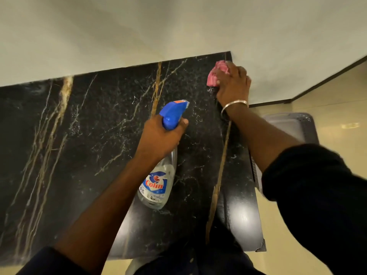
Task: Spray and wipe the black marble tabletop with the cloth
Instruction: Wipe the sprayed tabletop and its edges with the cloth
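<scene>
Black marble tabletop, veined in white and gold, fills the left and middle of the view and butts against a pale wall along its far edge. Over its middle the left hand is wrapped tightly around the neck of a clear spray bottle, just under the blue trigger head. The label reads "Colin" in red letters on a blue and white swirl, with "5X" below it; the smaller print is too fine to read. The bottle's long axis runs from its base at about 7 o'clock to its nozzle at about 1 o'clock, pointing toward the far right corner of the slab. At that corner, around 1 o'clock from the bottle, the right hand presses down, fingers closed over a crumpled pink cloth lying on the marble beside the wall. A silver bangle circles the right wrist. Dark sleeves cover both upper arms.
</scene>
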Tool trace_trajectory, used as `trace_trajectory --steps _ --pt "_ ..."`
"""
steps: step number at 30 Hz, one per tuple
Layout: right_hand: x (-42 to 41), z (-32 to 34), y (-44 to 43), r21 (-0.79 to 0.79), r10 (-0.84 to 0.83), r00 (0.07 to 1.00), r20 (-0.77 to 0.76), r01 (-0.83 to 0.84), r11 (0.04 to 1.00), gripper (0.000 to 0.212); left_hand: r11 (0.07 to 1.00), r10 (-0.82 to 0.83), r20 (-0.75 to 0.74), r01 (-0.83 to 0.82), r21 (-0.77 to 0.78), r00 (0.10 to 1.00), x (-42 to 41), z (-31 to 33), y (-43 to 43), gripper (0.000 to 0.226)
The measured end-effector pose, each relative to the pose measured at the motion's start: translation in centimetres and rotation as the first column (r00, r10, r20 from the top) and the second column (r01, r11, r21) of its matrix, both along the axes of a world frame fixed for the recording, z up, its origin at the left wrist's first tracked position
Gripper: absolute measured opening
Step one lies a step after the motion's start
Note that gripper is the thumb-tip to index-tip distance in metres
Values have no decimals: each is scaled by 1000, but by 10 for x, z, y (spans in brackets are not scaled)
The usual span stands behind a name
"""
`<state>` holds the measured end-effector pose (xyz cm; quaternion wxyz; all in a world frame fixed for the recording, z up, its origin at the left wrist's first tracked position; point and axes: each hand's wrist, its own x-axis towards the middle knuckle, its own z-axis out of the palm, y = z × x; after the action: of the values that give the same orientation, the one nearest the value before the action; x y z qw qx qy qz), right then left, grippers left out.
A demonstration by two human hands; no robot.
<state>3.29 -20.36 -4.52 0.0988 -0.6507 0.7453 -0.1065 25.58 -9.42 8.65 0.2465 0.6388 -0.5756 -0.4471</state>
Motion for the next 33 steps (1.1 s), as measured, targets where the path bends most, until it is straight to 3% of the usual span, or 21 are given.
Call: trace_trajectory --steps 3,10,14,21,26,29,33 --pt "7 -1 -37 8 -69 998 -11 69 998 63 998 2 6 -2 -57 1000 12 4 -10 9" --pt "63 1 -46 43 -248 968 -28 249 968 61 997 35 31 -33 -63 999 55 5 -13 9" --pt "118 4 -47 40 -152 988 -42 153 987 63 994 50 19 -48 -96 999 76 9 -20 12" --pt "227 1 -49 139 190 978 -89 -177 974 61 984 29 -61 -39 -176 998 113 14 -42 16" --pt "227 7 -46 120 279 951 -136 -264 957 58 989 -27 -59 18 -146 998 144 10 -64 13" --pt "190 10 -48 98 56 989 -139 -42 994 58 990 -59 -7 57 -127 998 163 6 -79 18" --pt "124 16 -48 111 -229 949 -215 257 960 65 992 -67 61 73 -102 996 184 -2 -96 27"
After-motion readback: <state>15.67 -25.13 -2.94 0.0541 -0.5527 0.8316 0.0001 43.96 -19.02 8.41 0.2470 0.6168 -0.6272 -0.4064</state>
